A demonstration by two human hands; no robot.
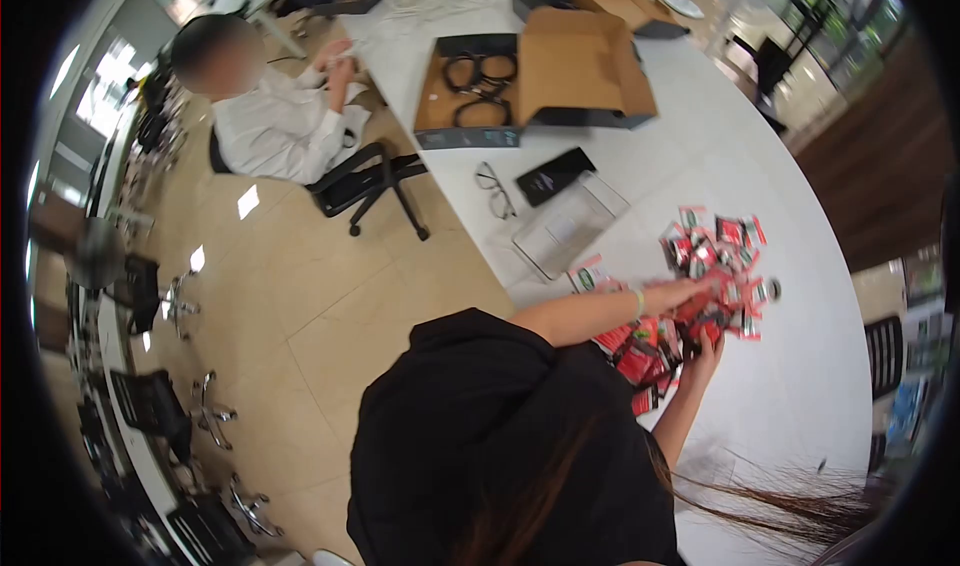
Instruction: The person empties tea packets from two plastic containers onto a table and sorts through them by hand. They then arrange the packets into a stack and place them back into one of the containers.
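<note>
Small red packets (640, 361) lie in a loose heap on the white table, with more red packets (695, 251) scattered just beyond. My left hand (690, 292), with a pale band on its wrist, reaches over the heap. Its fingers curl onto red packets and are partly hidden among them. Close by on the near side, my right hand (708, 354) has its fingers bent round a red packet at the heap's edge. The print on the packets is too small to read. A small dark round object (773, 289) sits beside the packets.
Beside the heap is a clear plastic box (570, 228). Glasses (495, 190) and a black phone-like slab (556, 176) lie beyond it. An opened carton (468, 138) holds black cables (485, 91). A seated person (275, 126) in white is across the table's edge, near a chair (375, 181).
</note>
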